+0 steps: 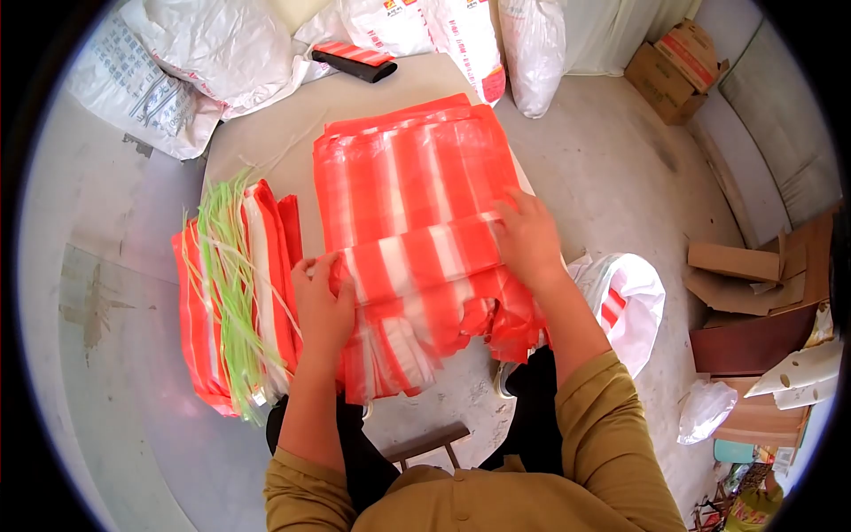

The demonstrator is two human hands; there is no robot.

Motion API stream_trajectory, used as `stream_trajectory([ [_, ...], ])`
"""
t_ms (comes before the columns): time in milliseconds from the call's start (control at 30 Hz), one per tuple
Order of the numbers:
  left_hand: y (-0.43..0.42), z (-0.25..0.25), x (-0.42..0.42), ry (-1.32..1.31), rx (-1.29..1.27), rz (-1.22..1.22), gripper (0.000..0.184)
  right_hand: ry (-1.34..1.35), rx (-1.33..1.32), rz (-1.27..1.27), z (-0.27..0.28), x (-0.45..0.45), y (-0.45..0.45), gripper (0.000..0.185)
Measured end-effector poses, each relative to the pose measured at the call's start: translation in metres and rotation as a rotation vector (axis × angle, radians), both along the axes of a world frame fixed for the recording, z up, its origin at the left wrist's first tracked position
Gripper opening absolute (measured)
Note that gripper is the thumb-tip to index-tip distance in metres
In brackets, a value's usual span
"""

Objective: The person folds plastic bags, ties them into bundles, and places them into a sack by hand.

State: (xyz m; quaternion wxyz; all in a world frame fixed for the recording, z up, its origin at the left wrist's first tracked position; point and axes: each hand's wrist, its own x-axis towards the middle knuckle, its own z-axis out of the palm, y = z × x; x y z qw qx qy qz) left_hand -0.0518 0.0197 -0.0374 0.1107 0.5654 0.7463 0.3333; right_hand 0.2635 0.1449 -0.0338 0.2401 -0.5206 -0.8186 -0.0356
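Observation:
A stack of red-and-white striped plastic bags (412,177) lies on the table before me. Its near part is folded over into a band across the front, and the handle ends hang loose over the table's edge. At the left end of that band, my left hand (324,301) is closed on the plastic, thumb and fingers pinching it. My right hand (529,239) grips the band's right end, fingers on top and the thumb partly hidden. To the left lies another bundle of striped bags (199,328) with pale green plastic strips (226,275) draped over it.
Large white sacks (226,44) stand behind the table (257,142). A black-and-striped roll (355,62) lies at its far edge. An open white sack (643,297) with striped plastic inside stands at right. Cardboard boxes (674,75) sit farther off. A stool (430,443) is below me.

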Motion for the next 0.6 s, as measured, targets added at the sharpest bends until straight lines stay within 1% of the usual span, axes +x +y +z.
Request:
stream_trajectory([
  [67, -0.001, 0.009, 0.009, 0.306, 0.107, -0.082, 0.055, 0.048, 0.091, 0.281, -0.010, -0.009, -0.003, 0.040],
  [100, -0.001, 0.015, 0.016, 0.460, 0.161, -0.124, 0.058, 0.050, 0.026, 0.371, -0.004, -0.028, -0.012, 0.042],
  [133, 0.000, 0.020, 0.023, 0.476, 0.133, -0.211, 0.058, 0.053, -0.044, 0.459, 0.005, -0.048, -0.025, 0.044],
  [200, 0.003, 0.025, 0.034, 0.503, 0.077, -0.380, 0.061, 0.051, -0.096, 0.489, 0.010, -0.070, -0.041, 0.051],
  [300, 0.005, 0.011, 0.036, 0.391, -0.049, -0.384, 0.069, -0.027, -0.238, 0.483, 0.009, -0.070, -0.041, 0.064],
  [333, 0.006, 0.007, 0.033, 0.371, -0.054, -0.395, 0.070, -0.068, -0.294, 0.471, 0.008, -0.065, -0.036, 0.069],
  [433, 0.008, 0.004, 0.027, 0.334, -0.071, -0.422, 0.073, -0.103, -0.414, 0.465, 0.006, -0.050, -0.023, 0.074],
  [533, 0.007, 0.008, 0.026, 0.350, -0.081, -0.426, 0.071, -0.112, -0.408, 0.448, 0.002, -0.038, -0.018, 0.075],
  [600, 0.005, 0.007, 0.022, 0.359, -0.070, -0.436, 0.070, -0.141, -0.400, 0.386, 0.008, -0.032, -0.019, 0.074],
])
